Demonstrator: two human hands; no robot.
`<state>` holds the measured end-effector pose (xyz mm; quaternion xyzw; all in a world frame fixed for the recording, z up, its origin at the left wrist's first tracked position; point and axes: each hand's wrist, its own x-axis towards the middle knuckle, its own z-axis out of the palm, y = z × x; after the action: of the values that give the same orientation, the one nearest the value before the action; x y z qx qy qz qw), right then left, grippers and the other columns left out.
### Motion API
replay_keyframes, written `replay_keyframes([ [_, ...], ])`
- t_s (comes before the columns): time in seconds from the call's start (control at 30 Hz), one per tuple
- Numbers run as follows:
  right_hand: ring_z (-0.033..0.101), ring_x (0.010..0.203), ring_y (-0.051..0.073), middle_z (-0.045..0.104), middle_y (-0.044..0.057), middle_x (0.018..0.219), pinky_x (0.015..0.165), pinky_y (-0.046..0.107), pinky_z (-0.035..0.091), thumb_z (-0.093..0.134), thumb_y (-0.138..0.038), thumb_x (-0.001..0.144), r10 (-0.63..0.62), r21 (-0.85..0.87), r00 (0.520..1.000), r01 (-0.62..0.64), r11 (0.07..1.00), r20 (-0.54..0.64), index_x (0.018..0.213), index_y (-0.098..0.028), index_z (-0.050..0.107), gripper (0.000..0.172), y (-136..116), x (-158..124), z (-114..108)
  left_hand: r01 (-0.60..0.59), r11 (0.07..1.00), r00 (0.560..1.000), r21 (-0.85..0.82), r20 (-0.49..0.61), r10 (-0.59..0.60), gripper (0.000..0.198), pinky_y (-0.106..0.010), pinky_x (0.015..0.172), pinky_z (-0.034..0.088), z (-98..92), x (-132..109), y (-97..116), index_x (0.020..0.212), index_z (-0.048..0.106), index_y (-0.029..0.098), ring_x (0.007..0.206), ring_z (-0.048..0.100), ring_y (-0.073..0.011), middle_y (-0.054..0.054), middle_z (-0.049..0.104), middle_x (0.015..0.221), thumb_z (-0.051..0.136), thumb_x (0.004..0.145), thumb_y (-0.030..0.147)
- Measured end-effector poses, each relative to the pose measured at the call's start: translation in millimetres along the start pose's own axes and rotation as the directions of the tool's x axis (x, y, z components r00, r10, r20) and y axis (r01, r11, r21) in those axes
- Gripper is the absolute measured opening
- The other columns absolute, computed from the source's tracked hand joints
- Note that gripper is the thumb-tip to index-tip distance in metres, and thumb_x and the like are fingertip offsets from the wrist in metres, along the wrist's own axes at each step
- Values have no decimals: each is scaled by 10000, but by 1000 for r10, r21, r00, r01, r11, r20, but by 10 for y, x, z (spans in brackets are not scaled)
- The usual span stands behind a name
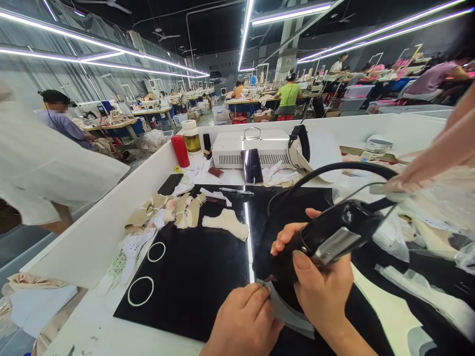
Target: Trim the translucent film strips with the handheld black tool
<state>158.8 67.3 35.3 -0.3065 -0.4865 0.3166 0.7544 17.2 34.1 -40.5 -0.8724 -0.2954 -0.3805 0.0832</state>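
Wrapped round a black corded tool (285, 252) with a silver plate is my right hand (322, 282), right of centre. The tool's lower end points down at the black work surface (200, 277). Beside that end, my left hand (247, 316) is closed, its fingertips pressed near the edge of a translucent grey curved piece (291, 314). What those fingers pinch is too small to make out. A cream cut piece (226, 222) lies beyond my hands, with tied bundles of beige pieces (187, 210) to its left.
Another person's arm (441, 148) reaches in from the right near the thick cable (334, 168). Two white rings (141, 291) lie at left. A pen (236, 191), a phone (170, 183) and a white metal box (252, 146) stand or lie farther back. A white-clothed person (48, 163) is at left.
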Motion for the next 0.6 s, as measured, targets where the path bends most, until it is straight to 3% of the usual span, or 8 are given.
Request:
replay_keyframes([
  [0.6,654,705,153,669,-7,899,668,319,587,693,-238,968,3,-55,1000,-4,999,-21,1353,-311,558,415,5,-17,23,25,1000,999,12,-37,-25,254,-291,702,651,-25,46,16,988,685,148,901,774,-181,-38,803,1016,464,1080,235],
])
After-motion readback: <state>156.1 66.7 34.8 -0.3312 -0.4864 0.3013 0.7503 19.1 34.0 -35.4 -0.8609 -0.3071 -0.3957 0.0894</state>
